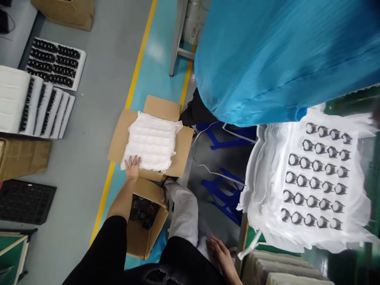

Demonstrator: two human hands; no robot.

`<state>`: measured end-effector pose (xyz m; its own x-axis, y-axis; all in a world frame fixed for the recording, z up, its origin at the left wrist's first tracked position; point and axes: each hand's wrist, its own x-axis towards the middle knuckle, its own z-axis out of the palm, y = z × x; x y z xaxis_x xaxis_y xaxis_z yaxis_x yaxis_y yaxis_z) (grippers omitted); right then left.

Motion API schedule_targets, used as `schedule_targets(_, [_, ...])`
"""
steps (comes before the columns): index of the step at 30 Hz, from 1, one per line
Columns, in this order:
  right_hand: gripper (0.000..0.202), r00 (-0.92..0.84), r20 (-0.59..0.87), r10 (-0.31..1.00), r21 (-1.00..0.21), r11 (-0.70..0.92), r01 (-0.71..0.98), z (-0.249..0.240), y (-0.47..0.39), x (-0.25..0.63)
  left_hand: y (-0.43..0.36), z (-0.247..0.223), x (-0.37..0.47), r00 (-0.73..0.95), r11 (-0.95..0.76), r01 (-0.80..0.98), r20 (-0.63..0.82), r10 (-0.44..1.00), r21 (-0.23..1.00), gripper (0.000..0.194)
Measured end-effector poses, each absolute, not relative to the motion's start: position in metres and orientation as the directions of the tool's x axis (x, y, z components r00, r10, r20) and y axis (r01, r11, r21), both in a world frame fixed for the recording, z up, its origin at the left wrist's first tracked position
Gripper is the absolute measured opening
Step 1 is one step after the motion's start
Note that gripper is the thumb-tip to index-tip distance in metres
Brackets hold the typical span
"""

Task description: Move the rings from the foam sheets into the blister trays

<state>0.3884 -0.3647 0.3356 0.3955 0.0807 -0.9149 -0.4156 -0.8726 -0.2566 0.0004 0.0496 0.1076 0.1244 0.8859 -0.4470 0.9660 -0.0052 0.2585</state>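
My left hand [132,167] rests with its fingers spread on the near left corner of a white moulded tray or sheet [151,142]. That white piece lies in the mouth of an open cardboard box [118,136] whose flaps are folded outward. My right hand [219,252] hangs low beside my leg, fingers stretched out, with nothing seen in it. A second cardboard box [139,237], holding dark parts [144,211], stands just below the first one.
A person in a blue garment [267,59] is at the upper right. Stacked white trays [353,178] with rows of dark-rimmed round parts are on the right. Blue stool legs [222,194] stand between. At left are trays of black parts [56,63] and a black crate [26,202].
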Motion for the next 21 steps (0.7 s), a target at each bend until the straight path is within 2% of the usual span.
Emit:
schedule_targets(3, [0.086, 0.413, -0.907, 0.08, -0.268, -0.867, -0.42, 0.33, -0.36, 0.385, 0.079, 0.086, 0.012, 0.036, 0.075, 0.979, -0.52, 0.853, 0.19, 0.055])
schedule_targets(7, [0.086, 0.436, -0.895, 0.099, -0.297, -0.861, -0.413, 0.336, -0.351, 0.381, 0.07, 0.072, 0.018, 0.005, 0.158, 0.968, -0.638, 0.77, 0.197, 0.036])
schedule_targets(11, [0.09, 0.403, -0.91, 0.101, -0.274, -0.875, -0.4, 0.347, -0.343, 0.379, 0.013, 0.081, -0.005, -0.034, 0.269, 0.926, -0.653, 0.757, 0.263, 0.043])
schedule_targets(14, [0.09, 0.373, -0.922, 0.103, -0.259, -0.88, -0.397, 0.348, -0.34, 0.38, -0.01, 0.085, -0.019, -0.11, 0.412, 0.852, -0.66, 0.743, 0.322, 0.064])
schedule_targets(16, [0.089, 0.378, -0.921, 0.098, -0.254, -0.885, -0.389, 0.343, -0.339, 0.381, -0.009, 0.078, -0.017, -0.22, 0.546, 0.759, -0.65, 0.727, 0.353, 0.075])
schedule_targets(19, [0.087, 0.395, -0.913, 0.096, -0.251, -0.898, -0.362, 0.329, -0.342, 0.385, -0.006, 0.053, 0.004, -0.526, 0.807, 0.403, -0.612, 0.591, 0.432, 0.081])
schedule_targets(21, [0.086, 0.405, -0.91, 0.093, -0.254, -0.895, -0.367, 0.314, -0.346, 0.39, -0.011, 0.029, 0.023, -0.607, 0.846, 0.232, -0.608, 0.512, 0.48, 0.076])
